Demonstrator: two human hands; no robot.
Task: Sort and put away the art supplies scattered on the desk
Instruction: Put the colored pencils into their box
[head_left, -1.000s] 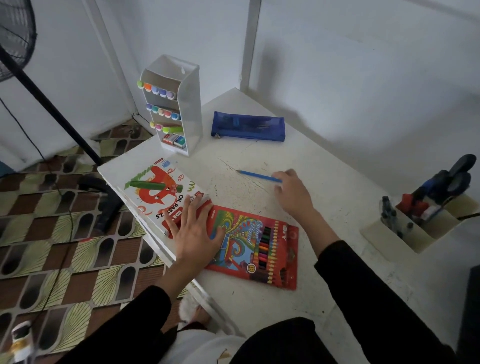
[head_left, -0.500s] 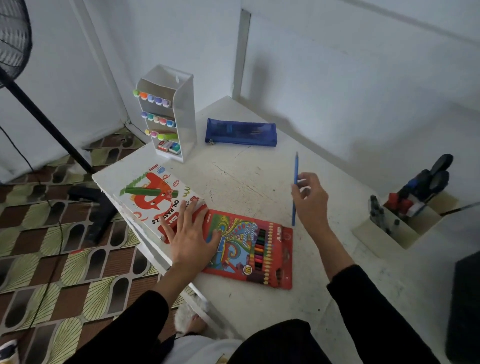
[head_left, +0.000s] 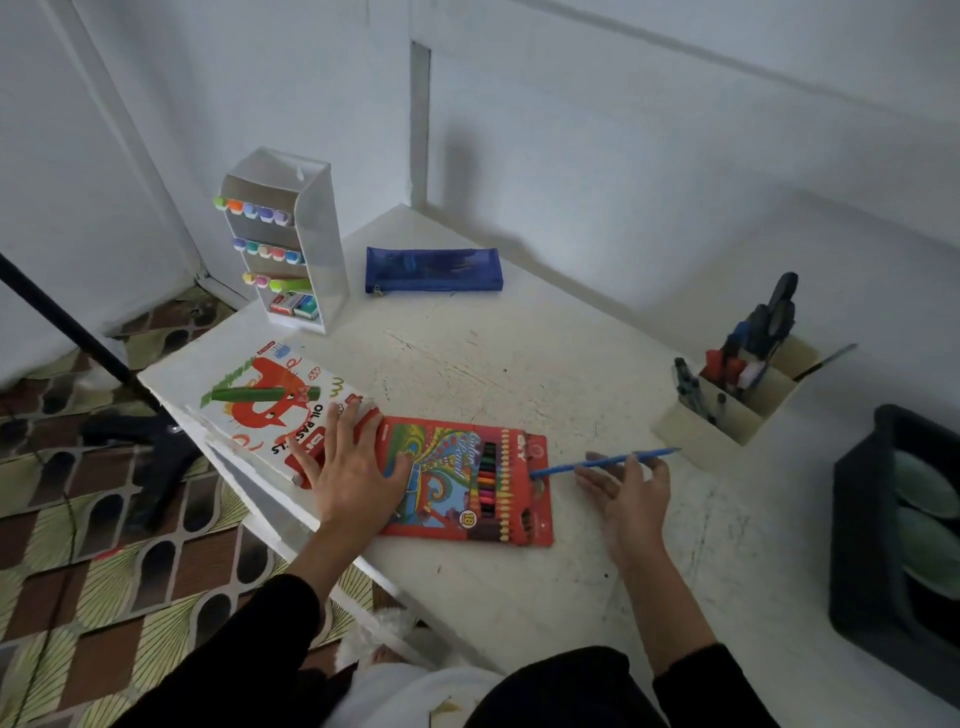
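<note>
Pencil (head_left: 597, 461): blue, pinched by right hand (head_left: 631, 493) fingertips, tip at right end of coloured-pencil box (head_left: 467, 483), near desk (head_left: 519, 364) front edge.
Left hand (head_left: 358, 467): fingers spread flat, pressing coloured-pencil box and oil pastels box (head_left: 249, 415) by left edge.

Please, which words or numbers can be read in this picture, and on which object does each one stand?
"OIL PAS": white oil pastel box, upside down; the left hand covers the rest.
"18": round badge on the red coloured pencil box.
Cursive title on that box: too blurred to read.
Labels in the marker organiser: too small to read.
</note>
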